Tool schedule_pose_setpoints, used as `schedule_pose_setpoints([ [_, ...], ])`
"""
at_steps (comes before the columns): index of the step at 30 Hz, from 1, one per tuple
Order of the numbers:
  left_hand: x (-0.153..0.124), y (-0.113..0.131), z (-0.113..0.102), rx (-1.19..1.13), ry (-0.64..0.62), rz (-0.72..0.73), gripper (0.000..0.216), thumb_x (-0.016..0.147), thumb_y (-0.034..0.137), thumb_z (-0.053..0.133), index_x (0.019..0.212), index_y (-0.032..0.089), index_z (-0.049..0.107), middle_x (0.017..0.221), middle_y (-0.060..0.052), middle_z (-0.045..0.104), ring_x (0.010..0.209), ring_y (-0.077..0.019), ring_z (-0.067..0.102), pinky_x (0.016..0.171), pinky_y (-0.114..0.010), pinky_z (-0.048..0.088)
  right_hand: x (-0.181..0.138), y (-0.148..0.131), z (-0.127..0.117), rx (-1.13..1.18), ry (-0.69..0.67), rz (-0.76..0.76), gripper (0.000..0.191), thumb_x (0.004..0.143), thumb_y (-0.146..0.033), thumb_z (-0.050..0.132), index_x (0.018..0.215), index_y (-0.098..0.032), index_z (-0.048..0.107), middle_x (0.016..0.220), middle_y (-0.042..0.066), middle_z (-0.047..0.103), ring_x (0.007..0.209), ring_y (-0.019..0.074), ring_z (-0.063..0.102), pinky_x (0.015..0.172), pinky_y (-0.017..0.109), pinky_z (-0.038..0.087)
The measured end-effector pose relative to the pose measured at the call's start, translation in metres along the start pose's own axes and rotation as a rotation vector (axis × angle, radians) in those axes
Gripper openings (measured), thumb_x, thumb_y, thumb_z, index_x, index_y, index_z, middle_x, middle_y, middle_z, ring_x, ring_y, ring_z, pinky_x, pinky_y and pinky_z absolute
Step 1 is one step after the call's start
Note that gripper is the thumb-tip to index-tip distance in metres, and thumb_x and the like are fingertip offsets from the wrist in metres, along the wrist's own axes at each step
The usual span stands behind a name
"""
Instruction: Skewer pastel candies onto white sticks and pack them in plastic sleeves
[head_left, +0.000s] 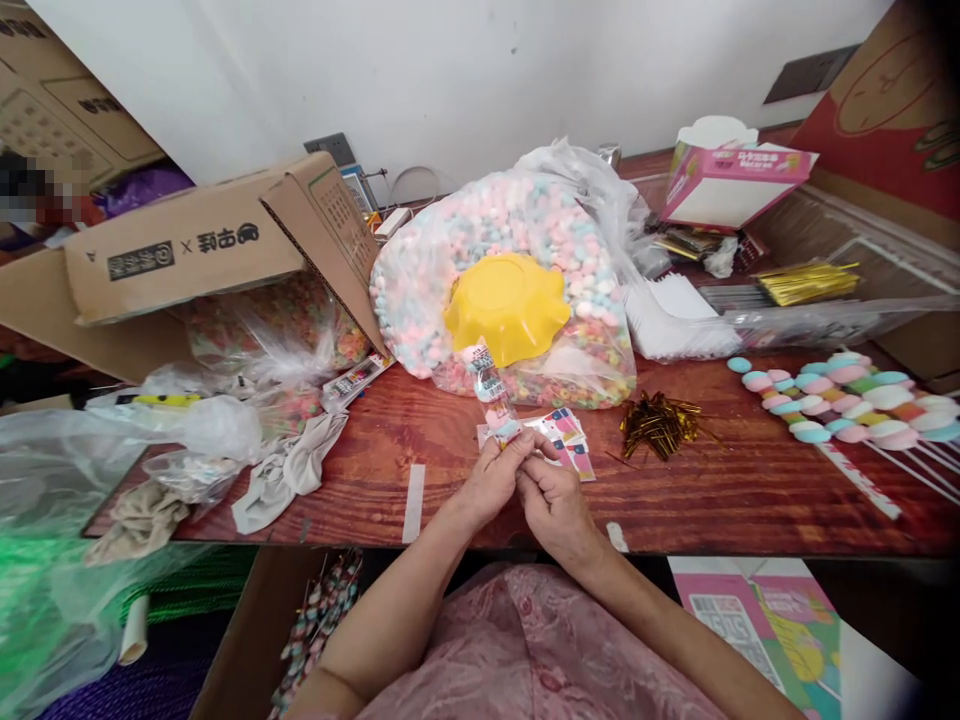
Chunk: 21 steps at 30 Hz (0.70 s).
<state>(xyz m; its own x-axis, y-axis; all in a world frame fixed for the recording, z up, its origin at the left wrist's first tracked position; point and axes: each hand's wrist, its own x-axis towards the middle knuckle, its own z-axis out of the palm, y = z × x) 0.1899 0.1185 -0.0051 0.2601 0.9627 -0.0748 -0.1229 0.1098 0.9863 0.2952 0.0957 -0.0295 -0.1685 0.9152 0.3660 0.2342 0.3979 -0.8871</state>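
Observation:
A marshmallow stick (495,390) in a clear printed wrapper points up and away over the table's middle. My left hand (491,485) is closed round its lower end. My right hand (559,505) meets it there, thumb and fingers pinched together; what lies between those fingertips is hidden. Just beyond my hands lie several printed cards (566,440), partly covered by them. A heap of gold twist ties (660,425) rests to the right. Behind the wrapped stick, an upturned yellow scalloped bowl (510,300) sits on a big clear bag of pastel marshmallows (420,270).
Twisted marshmallow sticks (862,400) are piled at the right edge. A plastic tray (810,320) holds white paper and gold ties, with a pink carton (739,180) behind. An open cardboard box (195,240) and grey cloth (289,475) occupy the left.

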Motion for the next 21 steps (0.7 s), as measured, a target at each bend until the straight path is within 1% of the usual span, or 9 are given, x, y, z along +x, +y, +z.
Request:
schedule_pose_setpoints([
  [2,0.001,0.003,-0.001,0.020,-0.033,-0.008,0.039,0.089,0.045,0.051,0.081,0.013,0.073,0.077,-0.004,0.065,0.079,-0.0160,0.058,0.081,-0.026,0.043,0.001,-0.001,0.001,0.012,0.019,-0.008,0.025,0.092,-0.018,0.045,0.075,-0.018,0.064,0.068,0.002,0.065,0.061,0.0124,0.057,0.059,0.024,0.046],
  [6,0.005,0.006,-0.006,-0.126,-0.001,-0.089,0.031,0.083,0.039,0.056,0.076,0.012,0.071,0.069,-0.002,0.061,0.070,-0.0131,0.056,0.073,-0.024,0.044,0.005,-0.005,-0.015,-0.099,-0.068,-0.108,0.025,0.093,-0.017,0.047,0.075,-0.018,0.064,0.067,0.001,0.065,0.060,0.0125,0.057,0.059,0.025,0.046],
  [9,0.004,0.009,-0.014,-0.295,0.017,-0.185,0.024,0.075,0.035,0.064,0.067,0.012,0.065,0.067,-0.003,0.060,0.067,-0.0129,0.056,0.067,-0.024,0.047,0.012,-0.008,-0.043,-0.346,-0.017,-0.354,0.023,0.091,-0.012,0.050,0.105,-0.017,0.067,0.092,0.008,0.071,0.081,0.0172,0.063,0.074,0.030,0.050],
  [11,-0.001,0.010,-0.016,-0.356,-0.110,-0.304,0.026,0.073,0.036,0.064,0.061,0.013,0.060,0.061,-0.002,0.057,0.059,-0.0134,0.055,0.058,-0.025,0.048,0.021,-0.010,-0.062,-0.537,0.016,-0.547,0.037,0.089,-0.009,0.050,0.122,-0.021,0.062,0.113,0.012,0.068,0.105,0.0233,0.061,0.089,0.038,0.047],
  [12,-0.005,0.011,-0.015,-0.364,-0.219,-0.384,0.026,0.072,0.035,0.063,0.058,0.014,0.059,0.058,-0.002,0.056,0.054,-0.0133,0.054,0.053,-0.026,0.047,0.026,-0.010,-0.070,-0.609,-0.016,-0.644,0.040,0.089,-0.009,0.050,0.125,-0.024,0.060,0.120,0.011,0.066,0.115,0.0257,0.056,0.095,0.043,0.043],
  [14,-0.013,0.010,-0.011,-0.351,-0.451,-0.551,0.026,0.069,0.035,0.060,0.054,0.014,0.057,0.053,-0.003,0.054,0.045,-0.0124,0.050,0.044,-0.025,0.042,0.037,-0.012,-0.079,-0.676,-0.185,-0.809,0.039,0.092,-0.012,0.048,0.126,-0.030,0.059,0.124,0.007,0.065,0.123,0.0267,0.051,0.101,0.047,0.035],
  [16,-0.019,0.009,-0.006,-0.286,-0.613,-0.669,0.028,0.068,0.036,0.057,0.049,0.015,0.054,0.049,-0.002,0.050,0.041,-0.0112,0.046,0.041,-0.024,0.038,0.044,-0.012,-0.082,-0.693,-0.452,-0.870,0.033,0.096,-0.015,0.043,0.120,-0.030,0.061,0.113,0.004,0.069,0.113,0.0233,0.056,0.100,0.045,0.033],
  [19,-0.024,0.008,-0.005,-0.002,-0.667,-0.712,0.032,0.072,0.034,0.051,0.045,0.018,0.045,0.044,0.000,0.042,0.039,-0.0113,0.042,0.040,-0.024,0.036,0.042,-0.012,-0.079,-0.711,-0.827,-0.702,0.026,0.094,-0.017,0.043,0.111,-0.021,0.062,0.096,0.007,0.069,0.088,0.0200,0.060,0.088,0.039,0.038],
  [21,-0.025,0.010,-0.007,0.367,-0.666,-0.602,0.029,0.076,0.030,0.047,0.049,0.019,0.046,0.046,-0.001,0.046,0.044,-0.0136,0.046,0.046,-0.026,0.041,0.037,-0.012,-0.077,-0.700,-0.962,-0.492,0.030,0.089,-0.016,0.048,0.116,-0.017,0.059,0.094,0.009,0.068,0.079,0.0196,0.059,0.077,0.035,0.040],
])
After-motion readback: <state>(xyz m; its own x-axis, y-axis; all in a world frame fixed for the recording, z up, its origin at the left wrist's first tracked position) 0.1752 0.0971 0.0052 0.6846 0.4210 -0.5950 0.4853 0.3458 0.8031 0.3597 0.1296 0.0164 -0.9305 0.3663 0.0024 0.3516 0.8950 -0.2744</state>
